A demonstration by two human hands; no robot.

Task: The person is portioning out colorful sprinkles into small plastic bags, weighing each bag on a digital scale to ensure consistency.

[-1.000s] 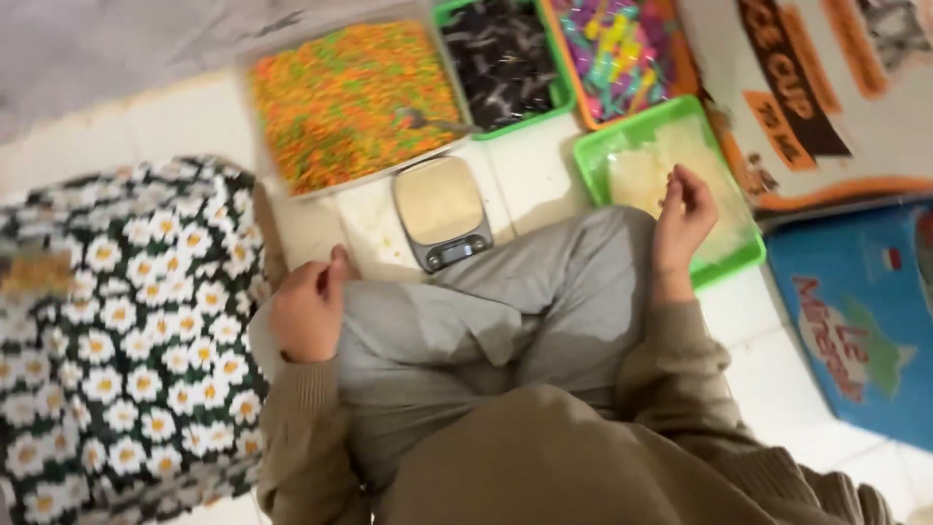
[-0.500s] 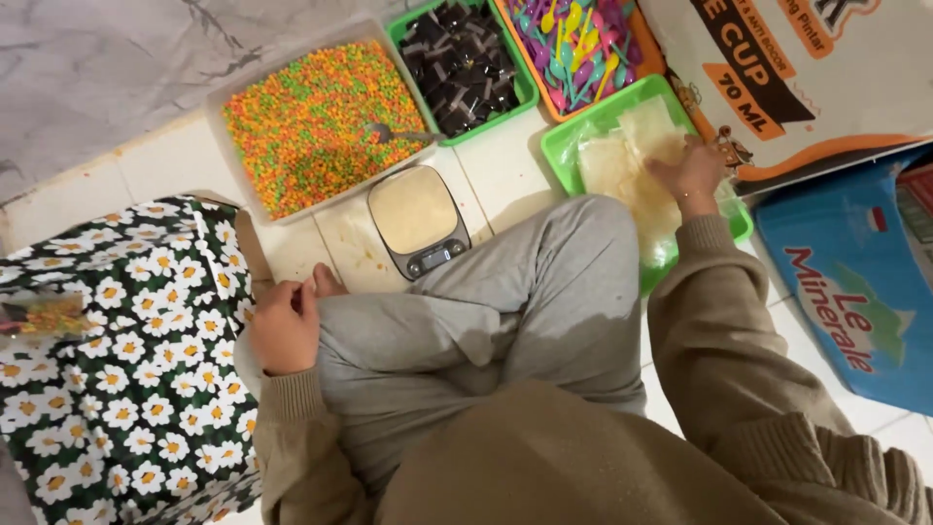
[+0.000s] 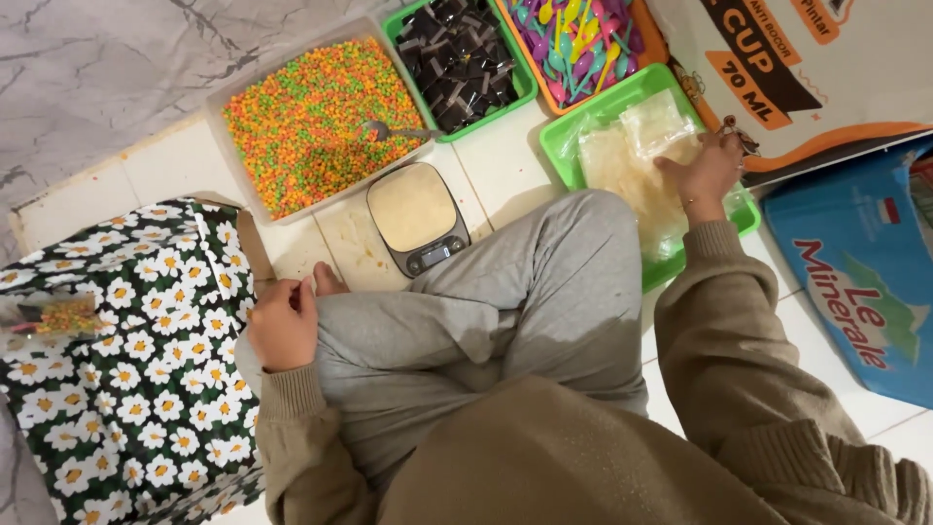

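Scanning left to right, from the floral box to the cartons:
Floral box [image 3: 117, 369]: black with white daisies, far left; small bag of coloured pellets lying on its top edge.
Left hand [image 3: 284, 326]: curled loosely against the left knee, beside the box flap; fingers folded in, nothing visibly held, though the palm side is hidden.
Pellet tray [image 3: 321, 122]: clear tub of orange, green and yellow pellets, metal scoop [image 3: 389, 129] resting in it.
Kitchen scale [image 3: 416, 216]: just ahead of the knees, between the two hands, pan bare.
Dark packets tray [image 3: 465, 60]: green, behind the scale.
Spoon tray [image 3: 583, 39]: orange, full of coloured plastic spoons.
Plastic bags [image 3: 637, 160]: clear stack lying in the green tray [image 3: 583, 131], long axis running away from the body, toward the upper right.
Right hand [image 3: 708, 167]: far nearer arm; fingers spread flat on the stack's right side, bags lying leftward under the fingertips; no pinch visible.
Cartons: printed cardboard box [image 3: 807, 78] and blue box [image 3: 865, 292], far right.
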